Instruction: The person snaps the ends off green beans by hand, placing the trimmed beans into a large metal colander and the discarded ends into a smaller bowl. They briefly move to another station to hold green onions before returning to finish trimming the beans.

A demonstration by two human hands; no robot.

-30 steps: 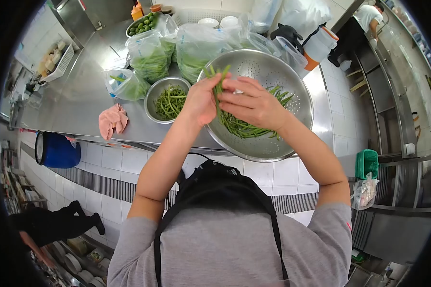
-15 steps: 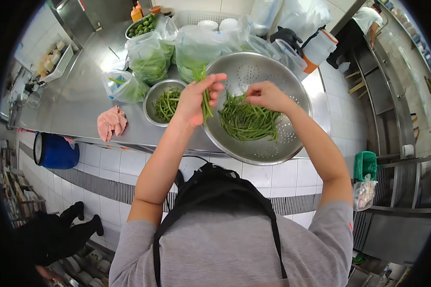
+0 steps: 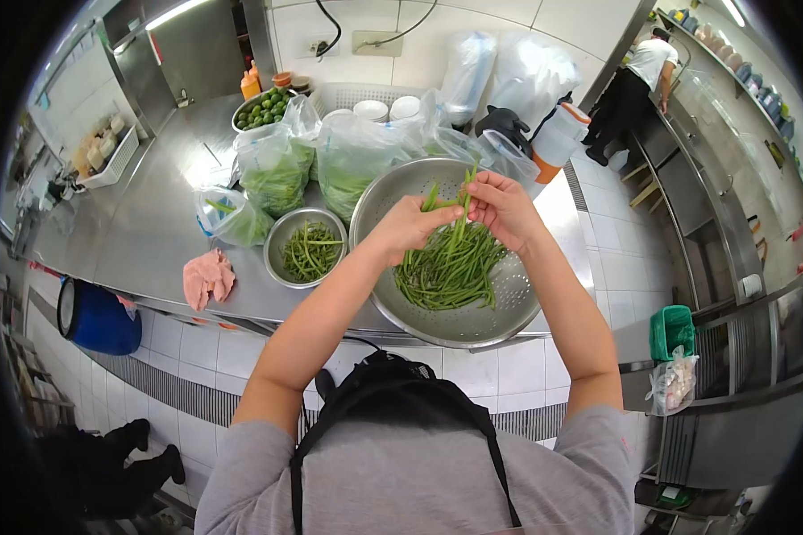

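Over a large steel colander (image 3: 509,303) both hands meet, with green beans between them. My left hand (image 3: 412,223) is closed round several beans whose tips stick out above its fingers. My right hand (image 3: 501,207) pinches upright green beans just beside it. A heap of long green beans (image 3: 451,272) lies in the colander under the hands. To the left, a small steel bowl (image 3: 281,265) holds shorter bean pieces (image 3: 310,252). Behind the bowl stand plastic bags of green vegetables (image 3: 277,178), and a pink cloth (image 3: 209,278) lies left of it.
A bowl of green limes (image 3: 264,109), a white basket (image 3: 330,96) with white bowls, and an orange-and-white jug (image 3: 558,138) stand at the back. A blue barrel (image 3: 103,316) is at lower left. One person (image 3: 638,80) stands back right; another's dark-clothed legs (image 3: 134,455) show lower left.
The view has tilted up. My right hand has risen from the heap and now holds beans next to my left hand, which has moved right, over the colander.
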